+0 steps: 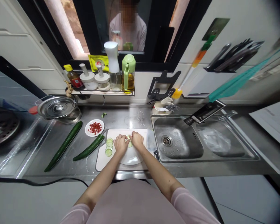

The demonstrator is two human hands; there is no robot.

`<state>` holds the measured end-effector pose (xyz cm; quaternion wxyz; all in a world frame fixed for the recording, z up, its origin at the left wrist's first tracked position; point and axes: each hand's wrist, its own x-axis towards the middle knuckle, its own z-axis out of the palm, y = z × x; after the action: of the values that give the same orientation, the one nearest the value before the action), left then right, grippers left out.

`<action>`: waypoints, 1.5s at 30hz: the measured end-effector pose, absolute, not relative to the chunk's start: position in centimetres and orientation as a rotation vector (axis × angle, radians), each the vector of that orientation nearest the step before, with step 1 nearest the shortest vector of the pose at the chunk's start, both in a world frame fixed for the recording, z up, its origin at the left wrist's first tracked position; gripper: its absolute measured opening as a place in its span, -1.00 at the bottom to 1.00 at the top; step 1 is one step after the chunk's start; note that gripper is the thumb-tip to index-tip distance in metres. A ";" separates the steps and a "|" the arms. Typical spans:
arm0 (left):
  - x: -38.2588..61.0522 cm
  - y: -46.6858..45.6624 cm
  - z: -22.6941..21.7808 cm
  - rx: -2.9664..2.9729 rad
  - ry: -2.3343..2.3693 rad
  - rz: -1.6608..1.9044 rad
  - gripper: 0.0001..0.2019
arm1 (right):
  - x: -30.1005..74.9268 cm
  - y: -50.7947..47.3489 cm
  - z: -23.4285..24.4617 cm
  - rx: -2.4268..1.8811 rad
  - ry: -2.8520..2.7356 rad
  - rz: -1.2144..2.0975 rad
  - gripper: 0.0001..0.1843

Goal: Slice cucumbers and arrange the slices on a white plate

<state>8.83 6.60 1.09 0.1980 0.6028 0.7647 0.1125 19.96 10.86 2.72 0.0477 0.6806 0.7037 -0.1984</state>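
Note:
My left hand and my right hand meet over a white plate, fingers bent and closed on pale green cucumber slices between them. The fingers partly hide these slices. Under the plate lies a white cutting board. To the left of my left hand, a column of overlapping cucumber slices rests on the board. A knife lies at the board's right edge, its dark handle beside the sink.
Left of the board are a cut cucumber, a whole cucumber and a small plate of chopped red pieces. A lidded steel pot stands behind. At right is a sink; seasoning bottles line a shelf.

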 end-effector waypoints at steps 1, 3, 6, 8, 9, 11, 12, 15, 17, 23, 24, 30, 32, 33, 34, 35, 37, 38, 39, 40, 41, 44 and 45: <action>8.8 6.6 1.1 1.687 2.141 0.313 -0.79 | 20.0 10.9 2.7 2.075 2.149 -0.609 -0.71; 8.9 6.6 1.0 1.681 2.148 0.306 -0.79 | 19.9 10.8 2.7 2.079 2.153 -0.621 -0.72; 8.9 6.6 1.0 1.669 2.148 0.313 -0.80 | 20.1 10.8 2.9 2.132 2.175 -0.652 -0.70; 8.8 6.6 1.2 1.653 2.147 0.347 -0.81 | 20.5 10.7 3.2 2.207 2.211 -0.682 -0.67; 8.7 6.6 1.3 1.636 2.147 0.375 -0.82 | 20.9 10.7 3.3 2.250 2.232 -0.697 -0.66; 8.3 6.4 1.5 1.569 2.157 0.467 -0.82 | 21.8 10.5 3.7 2.339 2.261 -0.719 -0.65; 8.0 6.3 1.6 1.521 2.164 0.534 -0.82 | 22.3 10.4 3.9 2.381 2.268 -0.730 -0.66; 7.0 5.5 1.8 1.330 2.185 0.790 -0.79 | 23.9 9.6 4.1 2.490 2.261 -0.775 -0.66; 6.2 4.5 1.7 1.176 2.183 0.969 -0.75 | 24.9 8.6 3.8 2.537 2.261 -0.816 -0.65; 4.8 0.2 0.6 0.880 2.112 1.271 -0.65 | 26.6 5.1 2.8 2.577 2.334 -0.954 -0.63; 4.6 -0.5 0.4 0.863 2.118 1.282 -0.64 | 26.7 4.6 2.8 2.582 2.337 -0.966 -0.63; 3.4 -3.4 -0.2 0.809 2.362 1.032 -0.64 | 27.2 2.6 3.1 2.578 2.351 -1.009 -0.65; 3.1 -4.0 -0.1 0.802 2.451 0.899 -0.65 | 27.3 2.2 3.2 2.565 2.362 -1.009 -0.65; 2.9 -4.3 0.0 0.801 2.482 0.841 -0.65 | 27.3 2.1 3.2 2.556 2.373 -1.007 -0.65; 2.7 -4.5 0.1 0.803 2.502 0.791 -0.65 | 27.4 1.9 3.2 2.548 2.386 -1.004 -0.65; 2.6 -4.7 0.2 0.809 2.515 0.752 -0.64 | 27.4 1.8 3.1 2.539 2.396 -1.002 -0.65; 2.3 -5.0 0.3 0.826 2.532 0.697 -0.61 | 27.4 1.6 2.9 2.530 2.403 -0.997 -0.65; 2.2 -5.1 0.3 0.834 2.539 0.676 -0.61 | 27.4 1.5 2.8 2.529 2.400 -0.997 -0.65; 2.1 -5.1 0.4 0.840 2.547 0.657 -0.61 | 27.3 1.3 2.7 2.528 2.397 -0.998 -0.64; 2.0 -5.2 0.4 0.845 2.554 0.639 -0.60 | 27.3 1.3 2.7 2.526 2.396 -1.002 -0.64; 2.0 -5.2 0.4 0.848 2.561 0.620 -0.60 | 27.2 1.2 2.7 2.524 2.396 -1.007 -0.65; 2.0 -5.0 0.4 0.860 2.580 0.570 -0.60 | 27.0 1.0 2.8 2.509 2.398 -1.024 -0.65; 2.1 -4.9 0.4 0.865 2.585 0.558 -0.60 | 26.9 0.9 2.9 2.507 2.398 -1.027 -0.66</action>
<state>2.13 -4.92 0.41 0.1783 0.3060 0.9141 0.1975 26.95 0.91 2.87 -0.2361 0.6734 0.6440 -0.2758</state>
